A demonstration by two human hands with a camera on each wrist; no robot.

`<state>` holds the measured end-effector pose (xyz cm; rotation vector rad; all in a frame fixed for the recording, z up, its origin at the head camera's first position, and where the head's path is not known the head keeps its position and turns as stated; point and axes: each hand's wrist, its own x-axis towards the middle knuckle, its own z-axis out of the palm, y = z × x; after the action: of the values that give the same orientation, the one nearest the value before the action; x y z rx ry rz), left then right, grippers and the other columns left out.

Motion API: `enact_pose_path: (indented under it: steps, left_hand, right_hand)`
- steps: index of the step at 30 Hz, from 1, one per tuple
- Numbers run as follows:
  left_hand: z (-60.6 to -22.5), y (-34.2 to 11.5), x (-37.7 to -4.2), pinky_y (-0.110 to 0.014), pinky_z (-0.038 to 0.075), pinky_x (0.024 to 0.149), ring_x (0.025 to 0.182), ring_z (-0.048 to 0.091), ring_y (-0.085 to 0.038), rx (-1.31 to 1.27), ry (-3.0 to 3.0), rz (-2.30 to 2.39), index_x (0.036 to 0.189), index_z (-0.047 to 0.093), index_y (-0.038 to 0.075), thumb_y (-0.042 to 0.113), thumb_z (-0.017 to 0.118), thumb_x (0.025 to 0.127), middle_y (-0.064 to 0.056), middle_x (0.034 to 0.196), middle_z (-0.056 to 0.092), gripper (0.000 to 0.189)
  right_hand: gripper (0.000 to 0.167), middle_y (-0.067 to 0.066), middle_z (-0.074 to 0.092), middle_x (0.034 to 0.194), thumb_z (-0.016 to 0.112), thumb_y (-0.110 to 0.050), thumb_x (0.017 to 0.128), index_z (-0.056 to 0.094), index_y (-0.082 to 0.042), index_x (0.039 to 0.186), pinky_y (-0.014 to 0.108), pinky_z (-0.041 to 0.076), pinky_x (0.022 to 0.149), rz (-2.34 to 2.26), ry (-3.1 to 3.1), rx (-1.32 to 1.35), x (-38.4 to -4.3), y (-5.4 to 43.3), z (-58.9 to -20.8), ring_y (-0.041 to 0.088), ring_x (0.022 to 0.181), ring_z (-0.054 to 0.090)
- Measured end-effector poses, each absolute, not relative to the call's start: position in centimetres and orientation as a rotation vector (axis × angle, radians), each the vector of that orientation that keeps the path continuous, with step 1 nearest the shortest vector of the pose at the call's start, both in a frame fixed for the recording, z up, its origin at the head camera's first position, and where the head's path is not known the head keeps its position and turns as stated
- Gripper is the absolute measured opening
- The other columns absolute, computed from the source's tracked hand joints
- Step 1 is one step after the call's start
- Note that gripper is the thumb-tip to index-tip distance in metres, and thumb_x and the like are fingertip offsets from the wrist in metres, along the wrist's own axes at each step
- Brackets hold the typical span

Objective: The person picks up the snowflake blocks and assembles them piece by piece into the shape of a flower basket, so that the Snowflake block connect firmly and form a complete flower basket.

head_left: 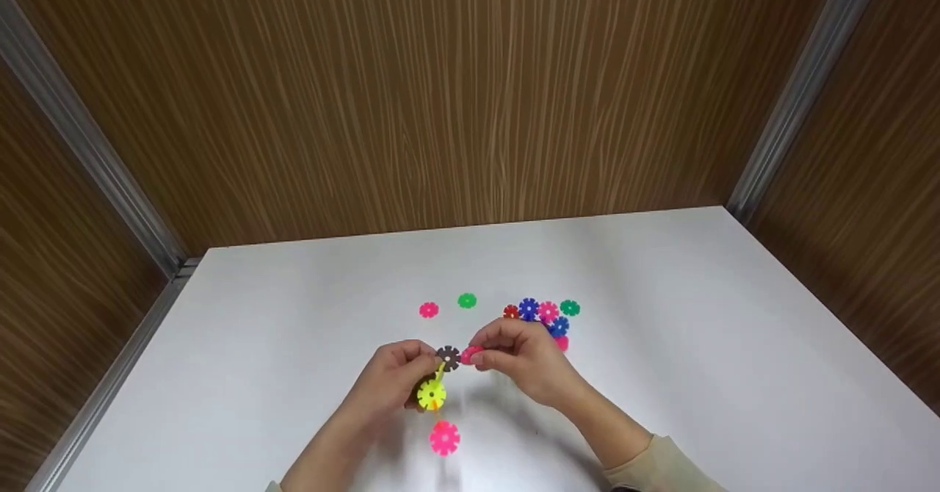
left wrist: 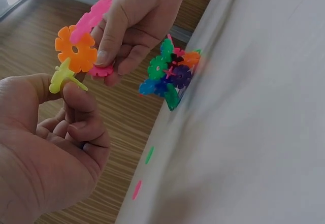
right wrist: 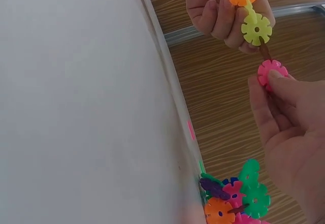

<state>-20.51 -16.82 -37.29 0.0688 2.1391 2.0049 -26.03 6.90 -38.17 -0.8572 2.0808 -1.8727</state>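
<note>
A short chain of notched, flower-shaped plastic discs spans between my hands above the table. My left hand pinches it near a yellow disc. Between finger and thumb, my right hand holds a pink disc at one end. That pink disc meets a dark brown disc, which joins the yellow part. Beyond another yellow disc come an orange disc and a second pink disc, hanging toward me in the head view. My fingers partly hide the joints.
Behind my right hand lies a cluster of joined discs in green, blue, purple, orange and pink. A loose pink disc and a loose green disc lie left of it on the white table. Wood-grain panels stand around it.
</note>
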Motion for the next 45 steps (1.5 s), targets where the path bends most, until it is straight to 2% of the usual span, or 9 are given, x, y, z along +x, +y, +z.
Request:
enact_pose_path:
  steps: [4,7,11,15,19,24,30,37,45]
  left_hand:
    - [-37.5,-16.8,-20.5,-0.022,0.052,0.054,0.061,0.060,-0.014,0.099,2.138,1.982,0.100,0.072,0.001,0.021,0.065,0.104,-0.006,0.084,0.071,0.022]
    - [-37.5,-16.8,-20.4,-0.021,0.049,0.053,0.060,0.058,-0.013,0.130,2.150,1.966,0.100,0.073,0.000,0.020,0.064,0.104,-0.006,0.084,0.072,0.022]
    - [-37.4,-16.7,-20.3,-0.019,0.045,0.051,0.058,0.055,-0.012,0.151,2.143,1.980,0.098,0.073,-0.001,0.018,0.063,0.104,-0.005,0.080,0.070,0.022]
    - [-37.4,-16.6,-20.3,-0.020,0.051,0.054,0.060,0.057,-0.011,0.131,2.133,2.001,0.096,0.073,-0.001,0.018,0.064,0.104,-0.005,0.081,0.071,0.022]
    - [-37.5,-16.6,-20.2,-0.021,0.053,0.056,0.062,0.058,-0.012,0.110,2.080,2.048,0.096,0.072,-0.001,0.017,0.066,0.104,-0.006,0.082,0.071,0.021]
    - [-37.6,-16.5,-20.2,-0.021,0.051,0.056,0.062,0.056,-0.012,0.080,2.010,2.103,0.096,0.071,0.000,0.017,0.068,0.103,-0.005,0.080,0.069,0.019]
    - [-37.5,-16.5,-20.1,-0.021,0.051,0.057,0.063,0.056,-0.013,0.075,1.980,2.097,0.094,0.070,0.001,0.016,0.067,0.102,-0.007,0.081,0.069,0.018]
    - [-37.1,-17.0,-20.4,-0.021,0.051,0.060,0.066,0.054,-0.015,0.135,2.048,2.036,0.097,0.070,0.001,0.015,0.065,0.102,-0.008,0.086,0.072,0.016]
    - [-35.8,-19.8,-20.8,-0.021,0.053,0.064,0.066,0.056,-0.016,-0.032,2.101,2.152,0.102,0.071,0.001,0.018,0.066,0.104,-0.014,0.094,0.073,0.018]
  right_hand:
    - [0.009,0.012,0.078,0.101,0.076,-0.004,0.098,0.078,-0.004,0.106,0.031,0.063,0.082,-1.856,2.135,-0.845,-25.9,6.8,-38.2,0.050,0.096,0.072]
    - [0.008,0.010,0.079,0.100,0.078,-0.005,0.096,0.080,-0.006,0.105,0.032,0.063,0.081,-1.833,2.151,-0.854,-25.8,6.7,-38.2,0.050,0.095,0.072]
    - [0.011,0.010,0.079,0.102,0.077,-0.003,0.096,0.082,-0.006,0.106,0.033,0.063,0.084,-1.803,2.154,-0.876,-25.9,6.8,-38.2,0.038,0.095,0.076]
    - [0.017,0.010,0.080,0.106,0.074,0.001,0.097,0.083,-0.005,0.111,0.033,0.062,0.088,-1.804,2.149,-0.871,-25.8,6.8,-38.2,0.027,0.098,0.077]
    - [0.019,0.010,0.080,0.105,0.074,0.004,0.096,0.083,-0.005,0.110,0.034,0.062,0.087,-1.836,2.155,-0.882,-25.6,6.6,-38.2,0.025,0.096,0.078]
    - [0.017,0.009,0.080,0.100,0.076,0.003,0.094,0.084,-0.005,0.108,0.034,0.063,0.086,-1.853,2.170,-0.925,-25.4,6.4,-38.1,0.024,0.092,0.079]
    - [0.016,0.010,0.080,0.102,0.075,0.003,0.095,0.082,-0.001,0.109,0.034,0.062,0.087,-1.846,2.124,-0.944,-25.6,6.3,-38.0,0.024,0.094,0.078]
    - [0.022,0.018,0.077,0.115,0.075,-0.002,0.097,0.079,-0.005,0.119,0.034,0.061,0.092,-1.819,2.050,-0.927,-25.6,5.9,-37.7,0.027,0.103,0.077]
    - [0.031,0.012,0.074,0.127,0.073,-0.006,0.100,0.074,-0.010,0.131,0.034,0.058,0.099,-1.831,2.146,-0.793,-27.5,2.9,-37.7,0.033,0.122,0.069]
